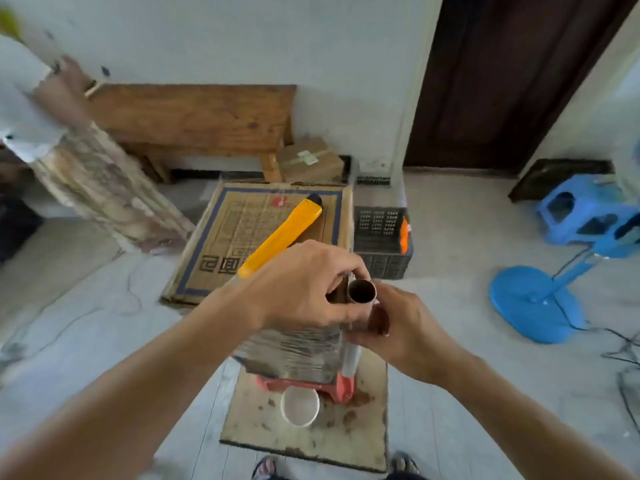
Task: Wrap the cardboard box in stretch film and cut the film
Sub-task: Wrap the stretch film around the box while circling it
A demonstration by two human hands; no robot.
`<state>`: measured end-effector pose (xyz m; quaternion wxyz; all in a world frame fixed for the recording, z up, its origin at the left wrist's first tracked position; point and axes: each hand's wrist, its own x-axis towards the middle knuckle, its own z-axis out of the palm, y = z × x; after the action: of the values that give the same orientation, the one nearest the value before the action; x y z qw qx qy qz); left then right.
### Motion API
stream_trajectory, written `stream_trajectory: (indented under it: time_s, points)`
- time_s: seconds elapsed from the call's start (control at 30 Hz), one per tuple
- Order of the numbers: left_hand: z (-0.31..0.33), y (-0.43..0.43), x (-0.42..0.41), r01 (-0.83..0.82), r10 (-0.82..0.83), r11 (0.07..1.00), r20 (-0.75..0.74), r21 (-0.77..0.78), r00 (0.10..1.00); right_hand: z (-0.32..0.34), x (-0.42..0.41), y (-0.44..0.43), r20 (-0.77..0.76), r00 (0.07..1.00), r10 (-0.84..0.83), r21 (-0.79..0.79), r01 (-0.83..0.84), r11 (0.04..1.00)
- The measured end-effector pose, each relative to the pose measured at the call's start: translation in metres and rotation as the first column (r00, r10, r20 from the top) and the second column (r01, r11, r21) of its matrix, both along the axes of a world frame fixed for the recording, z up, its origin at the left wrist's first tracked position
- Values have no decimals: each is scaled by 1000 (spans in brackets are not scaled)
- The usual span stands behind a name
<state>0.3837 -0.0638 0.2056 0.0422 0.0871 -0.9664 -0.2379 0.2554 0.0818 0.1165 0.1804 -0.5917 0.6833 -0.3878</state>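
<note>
The cardboard box, covered in shiny stretch film, stands on a red stool right below my hands. The stretch film roll stands upright at the box's right side, its brown tube open toward me. My left hand curls its fingers round the top of the tube. My right hand grips the tube just below. A yellow utility knife slants out from behind my left hand; whether that hand holds it or it lies on the flat cardboard behind, I cannot tell.
A white cup sits on a stained cardboard sheet by my feet. A black crate, a blue fan base with cables and a blue stool stand to the right. A wooden bench and another person are behind on the left.
</note>
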Motion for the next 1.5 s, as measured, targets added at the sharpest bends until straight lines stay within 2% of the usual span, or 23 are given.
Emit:
stream_trajectory:
  time_s: [0.17,0.27,0.37,0.5,0.6,0.73,0.87,0.93,1.07,1.17,1.3,1.37,1.5]
  points:
    - [0,21,15,-234,240,967,42,-103,970,-2,-11,-8,50,987,150,-6,-150,989]
    - [-7,37,27,-361,361,908,-44,-214,932,3,-19,-12,34,976,214,23,-215,976]
    - [-19,44,36,-469,451,845,-129,-256,883,9,-22,-13,10,959,282,17,-282,959]
    - [-25,45,40,-492,467,844,-156,-214,870,12,-29,-12,-106,945,311,-122,-323,939]
    - [-28,44,40,-502,475,847,-174,-174,862,9,-37,-12,-256,906,337,-185,-388,903]
    - [-33,44,42,-495,463,854,-197,-162,864,11,-54,-24,-389,826,407,-108,-480,871]
    - [-37,44,43,-495,456,852,-221,-169,862,33,-74,-44,-409,801,437,50,-459,887]
    - [-38,45,43,-496,455,850,-231,-175,860,47,-78,-54,-424,780,460,73,-477,876]
    - [-38,54,43,-577,524,789,-259,-212,811,59,-70,-60,-491,723,486,99,-508,856]
    - [-48,69,42,-689,611,678,-326,-256,722,60,-71,-65,-512,702,495,76,-536,841]
    - [-62,90,37,-825,703,516,-437,-229,561,68,-77,-69,-529,618,582,86,-643,761]
    - [-66,102,31,-897,751,403,-493,-184,438,69,-83,-71,-592,552,587,92,-678,729]
    - [-83,130,8,-990,830,139,-543,-24,130,67,-97,-80,-700,456,550,110,-692,714]
